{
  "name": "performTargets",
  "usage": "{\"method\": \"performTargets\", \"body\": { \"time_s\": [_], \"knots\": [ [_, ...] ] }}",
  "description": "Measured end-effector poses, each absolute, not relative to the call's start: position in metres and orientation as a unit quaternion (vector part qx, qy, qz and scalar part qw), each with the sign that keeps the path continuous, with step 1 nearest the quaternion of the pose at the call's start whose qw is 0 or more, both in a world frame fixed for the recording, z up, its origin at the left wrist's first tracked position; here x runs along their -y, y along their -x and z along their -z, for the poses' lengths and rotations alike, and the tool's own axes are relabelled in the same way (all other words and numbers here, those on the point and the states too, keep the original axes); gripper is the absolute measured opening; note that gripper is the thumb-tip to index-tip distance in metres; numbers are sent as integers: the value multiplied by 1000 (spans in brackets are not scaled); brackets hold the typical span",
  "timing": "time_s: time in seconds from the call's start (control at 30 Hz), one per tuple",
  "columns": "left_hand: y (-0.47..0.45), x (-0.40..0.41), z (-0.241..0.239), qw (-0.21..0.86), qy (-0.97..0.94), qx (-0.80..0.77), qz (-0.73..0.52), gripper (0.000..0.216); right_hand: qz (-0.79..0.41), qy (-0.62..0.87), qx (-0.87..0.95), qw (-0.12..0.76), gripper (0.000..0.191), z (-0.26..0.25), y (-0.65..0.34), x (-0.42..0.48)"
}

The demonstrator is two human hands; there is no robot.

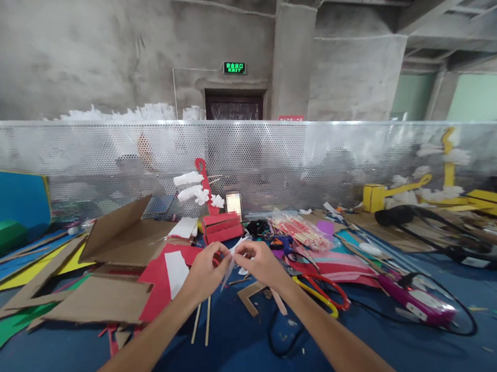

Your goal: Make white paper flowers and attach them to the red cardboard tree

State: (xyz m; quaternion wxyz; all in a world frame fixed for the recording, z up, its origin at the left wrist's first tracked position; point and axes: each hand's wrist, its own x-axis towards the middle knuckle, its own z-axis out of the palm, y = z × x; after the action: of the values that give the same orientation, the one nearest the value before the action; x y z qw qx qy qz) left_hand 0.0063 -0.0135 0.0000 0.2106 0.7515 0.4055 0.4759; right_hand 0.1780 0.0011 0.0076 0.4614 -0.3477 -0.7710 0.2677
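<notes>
My left hand and my right hand meet over the middle of the blue table, thumbs and forefingers pinched. Between them is a small, thin white piece, like paper or film; the fingers partly cover it. A narrow translucent strip hangs below the left fingertips. Just beyond stands a red cardboard model with an upright post carrying white cloud and flower shapes. Two thin wooden sticks lie under my left wrist. An L-shaped cardboard piece rests below my right hand.
Cut cardboard and red sheets crowd the left. Red-and-yellow-handled scissors, a bag of sticks and a purple power strip with a black cord lie right. A perforated metal screen closes off the back.
</notes>
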Motion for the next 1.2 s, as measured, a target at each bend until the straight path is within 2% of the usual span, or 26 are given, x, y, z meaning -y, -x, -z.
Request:
{"method": "performTargets", "body": {
  "time_s": [0.37,0.7,1.2],
  "knots": [
    [-7,7,-1,381,-699,-343,-499,23,-335,367,744,446,14,-7,-178,-3],
    [-6,11,-3,395,-691,-347,-497,24,-369,379,718,452,18,-8,-177,-3],
    [-6,3,4,387,-693,-352,-496,22,-369,376,721,450,13,-9,-177,-2]
  ]
}}
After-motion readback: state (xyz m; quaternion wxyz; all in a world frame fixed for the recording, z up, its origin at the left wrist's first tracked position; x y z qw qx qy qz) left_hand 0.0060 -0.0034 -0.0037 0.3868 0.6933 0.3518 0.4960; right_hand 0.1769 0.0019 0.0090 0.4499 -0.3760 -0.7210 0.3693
